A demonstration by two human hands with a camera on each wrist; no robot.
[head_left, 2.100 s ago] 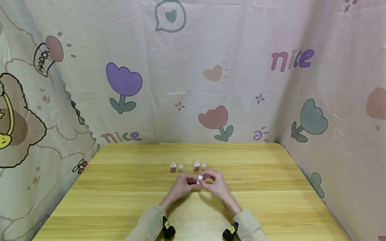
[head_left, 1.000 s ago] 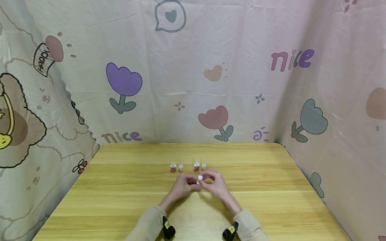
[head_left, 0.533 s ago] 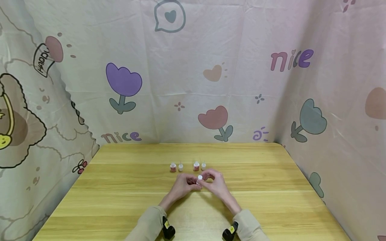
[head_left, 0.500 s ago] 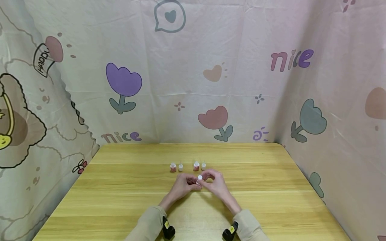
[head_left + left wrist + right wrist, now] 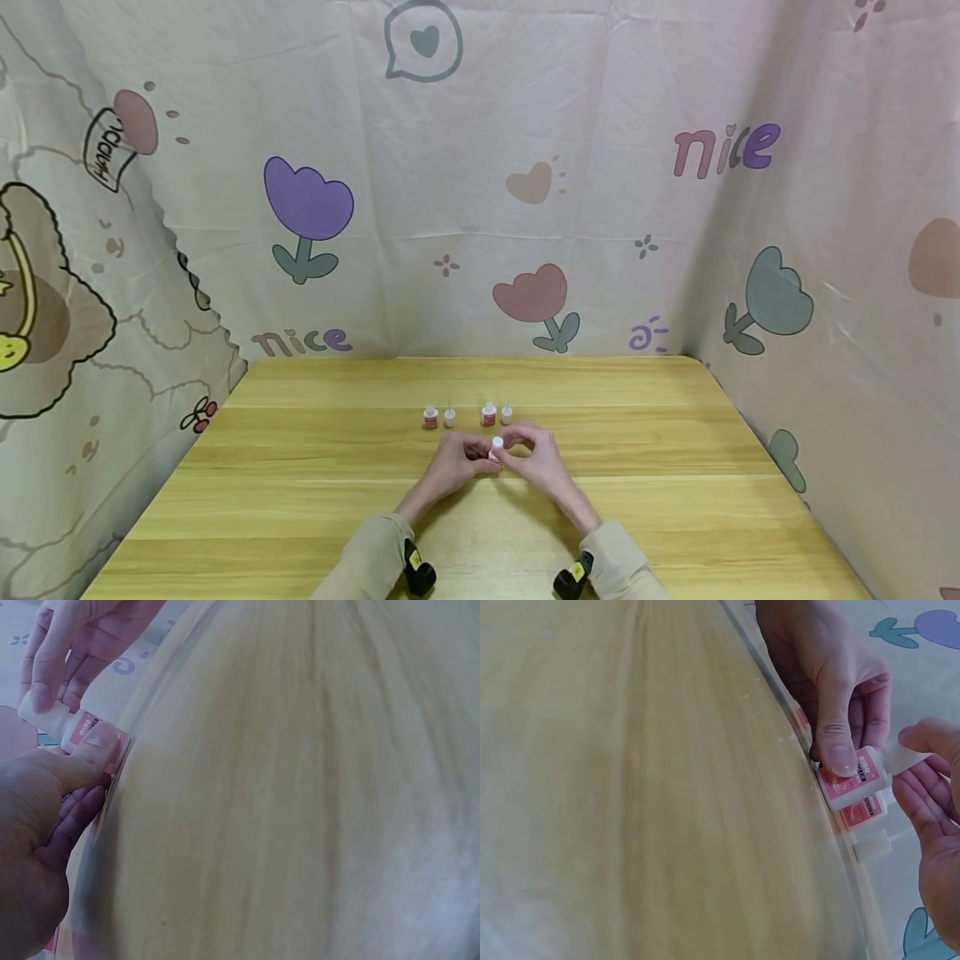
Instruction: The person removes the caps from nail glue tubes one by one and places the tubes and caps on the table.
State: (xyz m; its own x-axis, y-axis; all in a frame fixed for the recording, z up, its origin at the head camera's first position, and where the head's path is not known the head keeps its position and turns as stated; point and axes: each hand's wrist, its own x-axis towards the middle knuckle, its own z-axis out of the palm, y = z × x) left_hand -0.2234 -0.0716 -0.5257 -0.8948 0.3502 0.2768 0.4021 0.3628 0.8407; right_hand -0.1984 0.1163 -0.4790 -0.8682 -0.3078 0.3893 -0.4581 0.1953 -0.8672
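Observation:
A small white bottle with a pink label (image 5: 849, 782) is between the two hands, its base right at the table top. My left hand (image 5: 456, 460) grips the bottle's body, the thumb lying across its label in both wrist views. My right hand (image 5: 543, 460) pinches the white cap (image 5: 46, 714) on top of the bottle between thumb and fingers. Just beyond the hands stand two similar bottles, a left one (image 5: 431, 417) and a right one (image 5: 489, 414), both with bare white tops. Beside each is a white cap with a thin pin, a left cap (image 5: 450, 417) and a right cap (image 5: 507, 414).
The wooden table (image 5: 337, 442) spreads out around the hands on all sides. A printed curtain (image 5: 450, 167) hangs behind its far edge and along both sides. Black wrist cameras, one at the left sleeve (image 5: 418, 570) and one at the right (image 5: 573, 577), sit close over the table.

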